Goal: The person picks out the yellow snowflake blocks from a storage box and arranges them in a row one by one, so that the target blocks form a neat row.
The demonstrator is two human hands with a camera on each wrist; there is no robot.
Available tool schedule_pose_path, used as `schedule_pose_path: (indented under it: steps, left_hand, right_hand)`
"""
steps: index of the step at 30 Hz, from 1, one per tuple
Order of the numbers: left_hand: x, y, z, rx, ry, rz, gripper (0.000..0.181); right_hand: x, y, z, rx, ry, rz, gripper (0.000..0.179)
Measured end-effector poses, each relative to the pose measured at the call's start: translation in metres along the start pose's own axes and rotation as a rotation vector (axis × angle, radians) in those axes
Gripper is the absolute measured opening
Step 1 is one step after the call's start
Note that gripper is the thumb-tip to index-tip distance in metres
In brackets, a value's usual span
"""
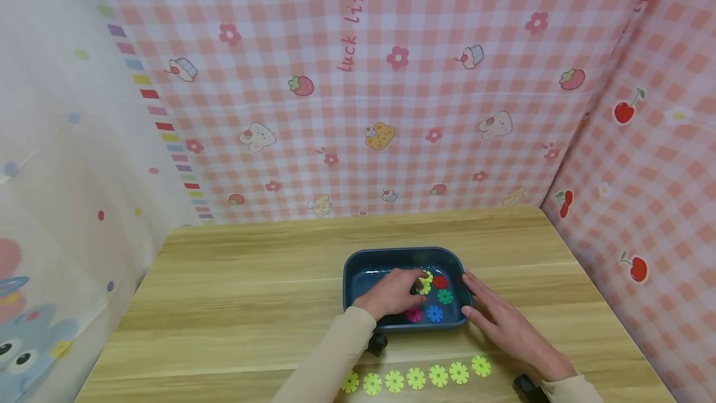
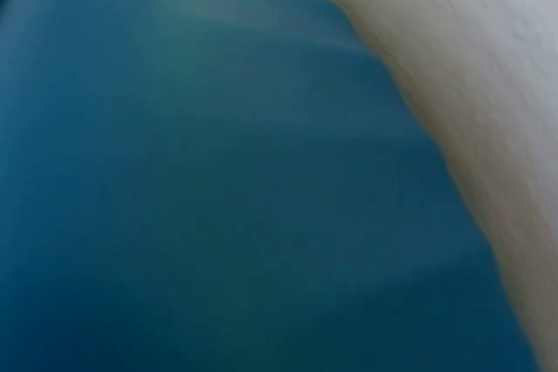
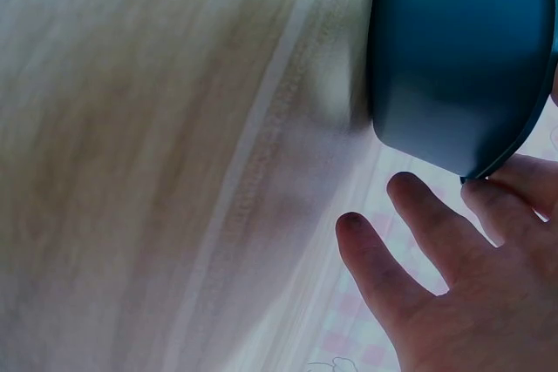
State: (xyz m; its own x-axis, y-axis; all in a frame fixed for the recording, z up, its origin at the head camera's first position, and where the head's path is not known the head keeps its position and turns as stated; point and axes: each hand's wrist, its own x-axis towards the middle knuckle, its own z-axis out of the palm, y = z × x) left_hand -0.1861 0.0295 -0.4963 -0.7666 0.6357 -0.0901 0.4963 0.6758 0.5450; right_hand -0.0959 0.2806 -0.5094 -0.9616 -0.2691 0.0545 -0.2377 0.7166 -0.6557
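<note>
A dark blue tray sits on the wooden table. My left hand reaches into it over the near side, thumb and fingers spread apart at the yellow-green notched plastic discs. Around them in the tray lie a red disc, a green disc, a blue disc and a pink disc. My right hand has its fingertips at the tray's right end; the right wrist view shows its fingers extended along the tray. The left wrist view is filled by blurred blue and part of the hand.
In front of the tray, several yellow-green discs lie in a row along the near part of the wooden table. A pink checked cloth hangs behind the table, with another cloth along its right side.
</note>
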Motion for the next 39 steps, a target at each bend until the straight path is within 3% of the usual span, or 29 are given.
schedule_pose_path:
  steps: [6,12,24,39]
  left_hand:
    - [-0.001,-0.006,-0.001,-0.001,0.048,0.032,0.038]
    - [0.001,-0.008,0.004,0.012,0.098,-0.006,0.037]
    - [0.008,-0.008,0.010,0.112,0.089,-0.005,0.032]
    - [0.005,-0.006,0.009,0.231,0.085,0.041,0.027]
  right_hand:
    - [0.001,0.000,0.000,0.007,-0.002,0.008,0.066]
    - [0.001,0.000,0.001,0.001,-0.001,0.008,0.066]
    - [-0.001,-0.001,0.000,-0.019,0.012,-0.022,0.064]
    - [-0.001,-0.001,0.001,-0.020,0.006,-0.024,0.065]
